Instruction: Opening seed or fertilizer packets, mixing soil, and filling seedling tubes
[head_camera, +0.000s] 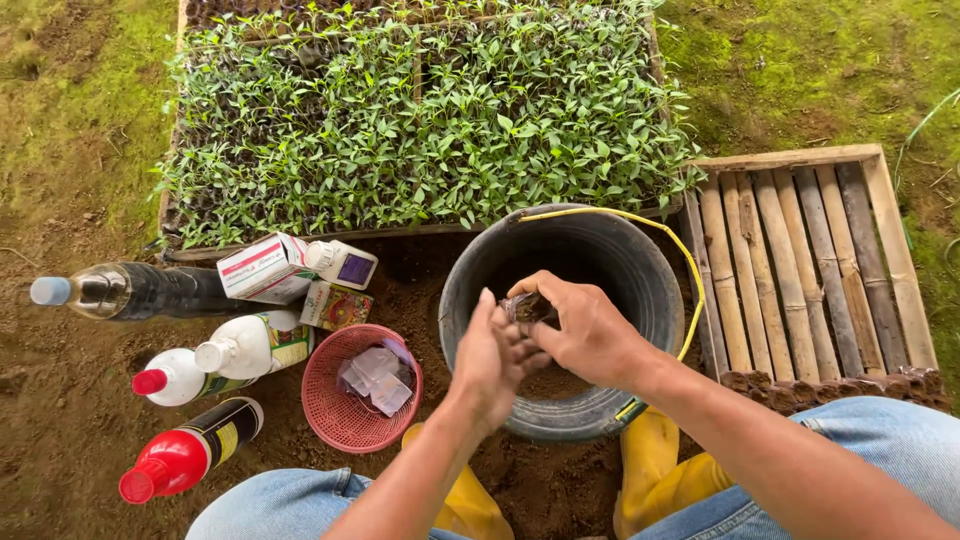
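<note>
Setting: outdoors, even daylight, no hard shadows.

Ground: bare dark-brown trodden soil (60, 420) beneath and to the left of the grip; bright green mossy turf (790, 70) beyond it, at the far right and far left.

Furniture: low slatted bamboo rack with pale wooden frame (800, 260), empty, lying flat just right of the grip; wide wood-edged nursery bed of dense green seedlings (420, 120) directly beyond the grip.

My left hand (492, 362) and right hand (580, 328) meet in the middle, fingers pinched together, arms coming from five o'clock.
</note>
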